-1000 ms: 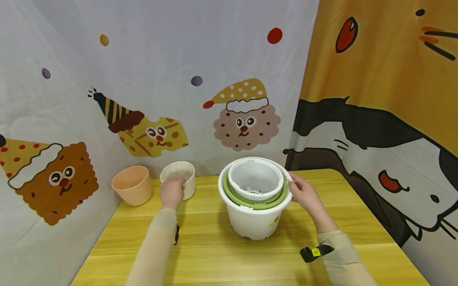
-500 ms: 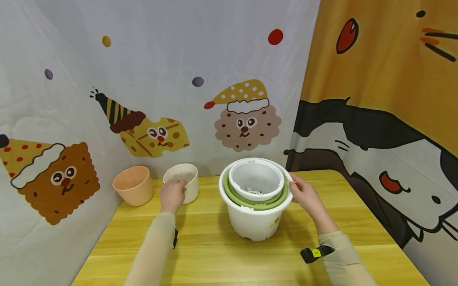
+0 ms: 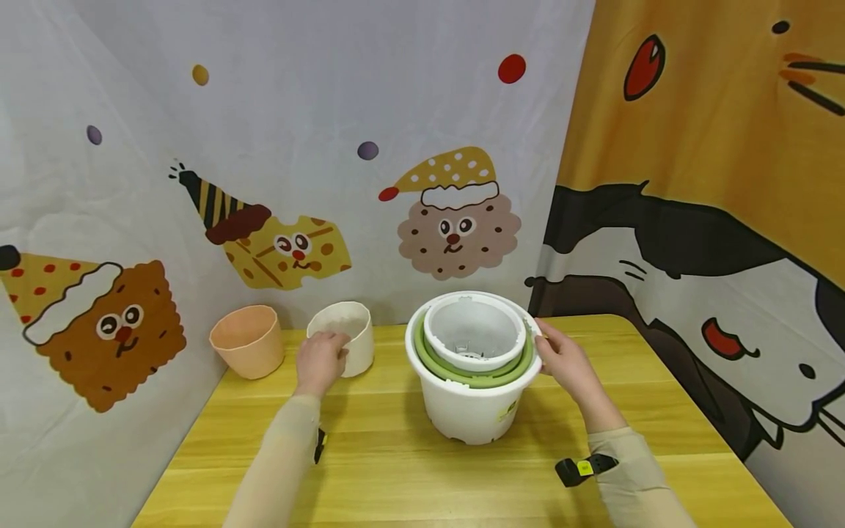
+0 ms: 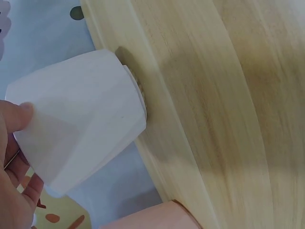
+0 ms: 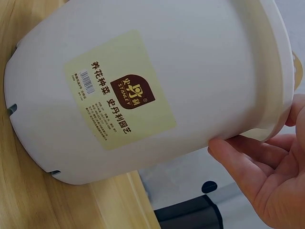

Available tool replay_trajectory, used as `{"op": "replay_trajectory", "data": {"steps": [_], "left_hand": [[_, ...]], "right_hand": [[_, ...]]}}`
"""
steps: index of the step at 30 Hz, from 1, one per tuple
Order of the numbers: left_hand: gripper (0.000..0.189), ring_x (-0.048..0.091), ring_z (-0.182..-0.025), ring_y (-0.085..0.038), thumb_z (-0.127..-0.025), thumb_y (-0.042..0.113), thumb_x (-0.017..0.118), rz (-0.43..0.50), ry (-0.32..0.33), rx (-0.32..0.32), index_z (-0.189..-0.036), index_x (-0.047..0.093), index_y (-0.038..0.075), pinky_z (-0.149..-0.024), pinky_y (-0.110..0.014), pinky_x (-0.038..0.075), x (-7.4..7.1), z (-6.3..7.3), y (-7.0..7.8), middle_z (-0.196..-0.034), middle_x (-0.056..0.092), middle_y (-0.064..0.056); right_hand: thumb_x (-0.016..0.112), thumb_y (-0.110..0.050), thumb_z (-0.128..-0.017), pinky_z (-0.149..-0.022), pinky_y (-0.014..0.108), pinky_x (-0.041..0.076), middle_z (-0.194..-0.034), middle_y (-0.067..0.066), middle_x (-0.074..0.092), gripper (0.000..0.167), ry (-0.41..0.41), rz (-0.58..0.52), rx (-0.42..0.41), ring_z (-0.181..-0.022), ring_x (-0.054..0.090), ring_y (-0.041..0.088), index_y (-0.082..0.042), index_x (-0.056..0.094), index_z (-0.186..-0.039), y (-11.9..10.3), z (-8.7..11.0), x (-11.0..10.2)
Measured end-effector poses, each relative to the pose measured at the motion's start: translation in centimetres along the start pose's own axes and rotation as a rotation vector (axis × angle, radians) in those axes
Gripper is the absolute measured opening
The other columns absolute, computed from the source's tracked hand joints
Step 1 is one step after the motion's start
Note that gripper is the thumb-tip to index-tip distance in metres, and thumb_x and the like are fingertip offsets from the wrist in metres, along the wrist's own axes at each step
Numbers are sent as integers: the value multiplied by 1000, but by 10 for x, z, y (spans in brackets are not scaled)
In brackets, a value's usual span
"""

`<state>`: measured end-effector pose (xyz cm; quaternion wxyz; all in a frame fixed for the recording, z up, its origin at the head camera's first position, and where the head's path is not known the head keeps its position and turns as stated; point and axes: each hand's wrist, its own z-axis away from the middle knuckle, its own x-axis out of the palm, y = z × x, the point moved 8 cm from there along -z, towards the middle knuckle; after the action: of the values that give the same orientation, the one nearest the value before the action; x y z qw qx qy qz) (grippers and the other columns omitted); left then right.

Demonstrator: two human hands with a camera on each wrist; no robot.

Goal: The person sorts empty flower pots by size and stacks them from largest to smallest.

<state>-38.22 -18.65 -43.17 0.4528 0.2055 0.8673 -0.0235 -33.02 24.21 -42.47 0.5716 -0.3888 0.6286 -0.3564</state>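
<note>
In the head view my left hand (image 3: 321, 364) grips the near-left rim of a small white flowerpot (image 3: 361, 356). The left wrist view shows the thumb on the outer wall of this pot (image 4: 86, 109), with fingers over the rim. My right hand (image 3: 569, 367) holds the right rim of a large white flowerpot (image 3: 462, 414). Nested inside that one are a green flowerpot (image 3: 477, 380) and a smaller white flowerpot (image 3: 474, 330) with a slotted base. From the right wrist, the large pot's printed label (image 5: 119, 90) shows, with the thumb under the rim.
A peach flowerpot (image 3: 254, 356) stands at the table's back left, beside the small white one. The wooden table (image 3: 383, 469) meets a cartoon-printed curtain (image 3: 422, 88) along its back, left and right sides. Dark wrist straps (image 3: 584, 468) sit on the sleeves.
My left hand has shifted the small white flowerpot a little to the right, away from the peach one. The right hand and the nested flowerpots have stayed in place.
</note>
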Motion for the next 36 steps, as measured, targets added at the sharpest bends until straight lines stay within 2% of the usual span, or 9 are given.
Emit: {"op": "replay_trajectory", "data": {"steps": [7,18,29,36], "left_hand": [[21,61,-82,-33,-76,3,79,21,15,37,-95,74,10,-71,-51,47,-5,0,7,-86,67,-8],[21,59,-81,-31,-76,2,79,47,88,109,-95,74,10,-74,-48,46,-22,-6,22,-87,68,-7],[21,58,-84,-32,-79,0,78,73,119,161,-97,73,9,-78,-48,46,-44,-16,41,-91,69,-8],[22,58,-83,-32,-78,1,80,90,171,179,-97,73,9,-73,-48,46,-58,-22,53,-90,69,-8]], "right_hand": [[43,-35,-105,-81,30,57,-145,25,45,57,-2,-2,1,-117,56,35,-8,32,-155,0,0,0],[42,-35,-105,-82,30,57,-145,26,45,57,-6,-10,7,-116,56,35,-8,32,-155,-1,1,0],[42,-36,-105,-82,32,57,-147,24,44,57,-10,-2,4,-118,55,35,-9,32,-155,-2,1,0],[42,-37,-105,-84,33,57,-148,24,43,58,-12,-1,7,-120,54,35,-10,32,-156,-3,2,0]]}}
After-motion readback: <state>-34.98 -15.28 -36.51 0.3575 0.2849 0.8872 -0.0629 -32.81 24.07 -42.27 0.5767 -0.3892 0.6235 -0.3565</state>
